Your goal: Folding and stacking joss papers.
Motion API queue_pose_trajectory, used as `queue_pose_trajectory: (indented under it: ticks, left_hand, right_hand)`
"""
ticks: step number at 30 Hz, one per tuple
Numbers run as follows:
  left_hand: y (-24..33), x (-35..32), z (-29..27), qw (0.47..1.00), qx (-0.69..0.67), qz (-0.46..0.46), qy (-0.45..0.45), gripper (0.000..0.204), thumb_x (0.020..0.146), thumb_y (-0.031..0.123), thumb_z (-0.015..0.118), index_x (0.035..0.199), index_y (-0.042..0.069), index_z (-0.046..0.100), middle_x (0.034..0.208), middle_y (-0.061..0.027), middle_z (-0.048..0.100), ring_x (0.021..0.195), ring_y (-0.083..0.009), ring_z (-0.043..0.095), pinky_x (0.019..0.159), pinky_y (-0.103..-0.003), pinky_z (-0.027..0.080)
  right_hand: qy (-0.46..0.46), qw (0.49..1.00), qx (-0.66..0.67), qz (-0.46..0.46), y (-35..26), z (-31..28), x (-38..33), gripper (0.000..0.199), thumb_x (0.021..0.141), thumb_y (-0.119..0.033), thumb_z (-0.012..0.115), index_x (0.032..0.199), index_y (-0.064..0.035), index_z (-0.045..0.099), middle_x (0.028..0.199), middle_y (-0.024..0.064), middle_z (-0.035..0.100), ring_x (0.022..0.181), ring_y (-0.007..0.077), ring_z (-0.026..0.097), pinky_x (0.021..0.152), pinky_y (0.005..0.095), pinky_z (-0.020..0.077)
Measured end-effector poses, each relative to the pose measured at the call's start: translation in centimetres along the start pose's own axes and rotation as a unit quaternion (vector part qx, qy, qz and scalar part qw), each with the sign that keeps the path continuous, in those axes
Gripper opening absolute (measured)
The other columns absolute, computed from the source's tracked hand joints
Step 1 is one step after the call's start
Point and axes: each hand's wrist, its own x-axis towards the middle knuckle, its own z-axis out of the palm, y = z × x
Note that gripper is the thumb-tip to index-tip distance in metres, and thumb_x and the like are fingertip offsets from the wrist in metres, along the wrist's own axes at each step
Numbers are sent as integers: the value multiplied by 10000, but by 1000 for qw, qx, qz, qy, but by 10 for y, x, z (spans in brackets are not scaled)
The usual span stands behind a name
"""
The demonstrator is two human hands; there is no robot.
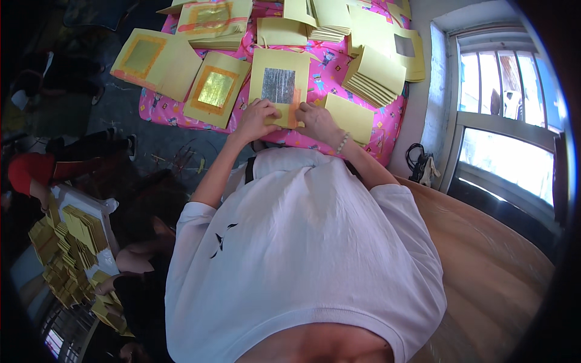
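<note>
Right in front of me on the table lies a yellow paper sheet [258, 75] with a silver foil square [279, 86] in its middle and an orange strip down its right side. My left hand [259, 119] is closed with curled fingers on the sheet's near left edge. Across from it, my right hand [319, 123], a bead bracelet on its wrist, pinches the near right edge over the orange strip. To the left is a yellow paper [193, 109] with a gold foil square framed in orange. Plain yellow paper [351, 118] lies beside my right hand.
A pink patterned cloth [324, 58] covers the table. Stacks of yellow paper [375, 75] stand at the right and back, and more gold-foil paper [172, 72] lies left. A barred window [508, 85] is at the right. Other people work at a table with yellow paper bundles [66, 260], lower left.
</note>
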Motion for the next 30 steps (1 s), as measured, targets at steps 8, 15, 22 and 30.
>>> queue_pose_trajectory:
  ticks: [8, 15, 22, 30]
  left_hand:
    - [-16, 5, 4, 994, -103, -40, -17, 172, 660, 234, 792, 722, 111, 688, 796, -41, 588, 845, -246, 570, 761, -362, 452]
    - [-13, 8, 1, 989, -129, -69, -36, 170, 661, 228, 792, 725, 102, 697, 782, -44, 593, 827, -232, 577, 744, -363, 458]
    - [-13, 7, 3, 991, -117, -62, -29, 173, 663, 229, 793, 712, 97, 693, 774, -45, 591, 814, -230, 576, 739, -360, 459]
    - [-13, 9, 2, 989, -122, -72, -35, 175, 660, 233, 792, 702, 99, 688, 768, -39, 592, 807, -225, 575, 718, -359, 457]
  right_hand:
    - [-25, 995, 92, -29, 19, -10, 10, 184, 744, -242, 698, 784, -68, 658, 877, 95, 616, 812, 272, 631, 726, 392, 517]
    - [-52, 992, 107, -35, 24, -13, 13, 142, 760, -225, 681, 782, -85, 674, 846, 80, 625, 803, 269, 637, 722, 388, 518]
    - [-49, 992, 112, -31, 26, -11, 13, 132, 766, -222, 674, 768, -90, 679, 854, 76, 635, 788, 262, 638, 725, 384, 517]
    - [-40, 991, 122, -41, 25, -14, 14, 160, 780, -185, 669, 813, -30, 685, 866, 116, 640, 801, 298, 634, 739, 396, 506]
